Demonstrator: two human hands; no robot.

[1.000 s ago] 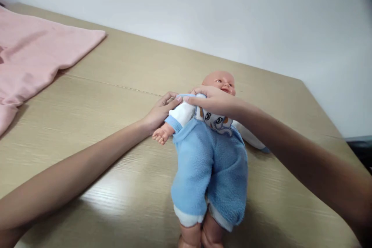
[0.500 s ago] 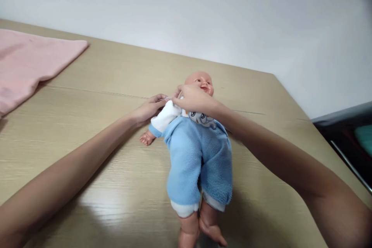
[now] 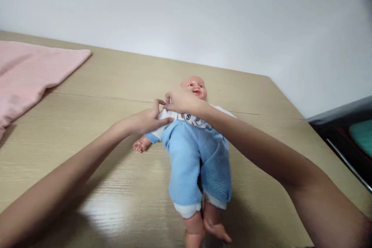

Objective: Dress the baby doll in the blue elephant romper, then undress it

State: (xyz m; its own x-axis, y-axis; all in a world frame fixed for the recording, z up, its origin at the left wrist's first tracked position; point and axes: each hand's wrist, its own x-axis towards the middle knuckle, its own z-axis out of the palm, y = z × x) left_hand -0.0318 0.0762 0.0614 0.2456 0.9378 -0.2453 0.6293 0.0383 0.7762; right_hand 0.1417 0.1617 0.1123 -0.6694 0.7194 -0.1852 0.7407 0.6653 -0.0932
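A baby doll (image 3: 195, 85) lies on its back on the wooden table (image 3: 101, 85), head away from me. It wears a blue fleece romper (image 3: 197, 162) with white sleeves and cuffs. My left hand (image 3: 148, 118) pinches the white sleeve at the doll's shoulder. My right hand (image 3: 178, 101) is closed on the romper's collar just below the doll's chin. The doll's bare hand (image 3: 140, 145) sticks out to the left, and its bare feet (image 3: 216, 230) point toward me.
A pink cloth (image 3: 26, 75) lies spread at the table's far left. A white wall stands behind the table. Beyond the table's right edge sits a dark box or drawer (image 3: 345, 139) with something teal inside.
Both hands have kept their hold at the doll's shoulder and collar. My left hand has moved from behind the shoulder onto the sleeve. The doll's feet have come into view as the camera shifted.
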